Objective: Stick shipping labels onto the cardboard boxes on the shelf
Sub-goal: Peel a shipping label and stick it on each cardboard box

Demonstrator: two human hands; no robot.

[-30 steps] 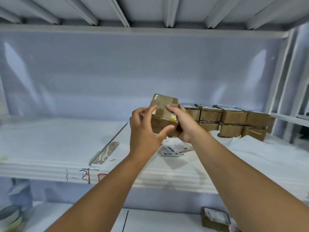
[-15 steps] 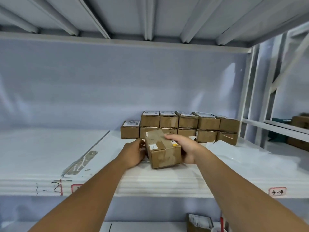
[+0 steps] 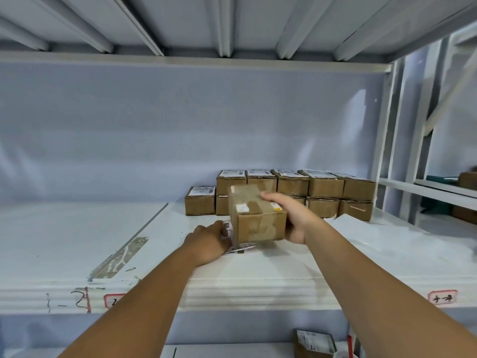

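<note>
1. The cardboard box (image 3: 258, 220) is low over the middle of the shelf (image 3: 232, 295), a little back from its front edge. A second ago it was held up in the air at a tilt, and it has since come down. I cannot tell whether its underside rests on the shelf or hangs just above it. Its top shows clear tape and two small stickers but no shipping label.
2. The right hand (image 3: 293, 218) now grasps the box alone, with its fingers curled over the top right edge and its palm against the right side.
3. The left hand (image 3: 207, 240) has let go of the box, which it clasped a second ago. It now lies on the shipping labels (image 3: 228, 226), a loose pile of white printed sheets just left of the box and partly under it. The back of the hand hides the fingertips, so I cannot tell whether they already pinch a sheet or only touch it.
4. I take this change to mean that handling the box is over and fetching a label has begun. The next move would be to lift one sheet clear and press it flat on the bare top. The box should stay steady under the right hand, or the label may go on crooked.
5. Toward the back right of the shelf, the labelled boxes (image 3: 293, 186) stand in two tiers with white labels on their tops. A single box (image 3: 200, 201) stands at their left end, also labelled. Judging by that stack, much of the job looks done, and the held box is the one in hand now.
</note>
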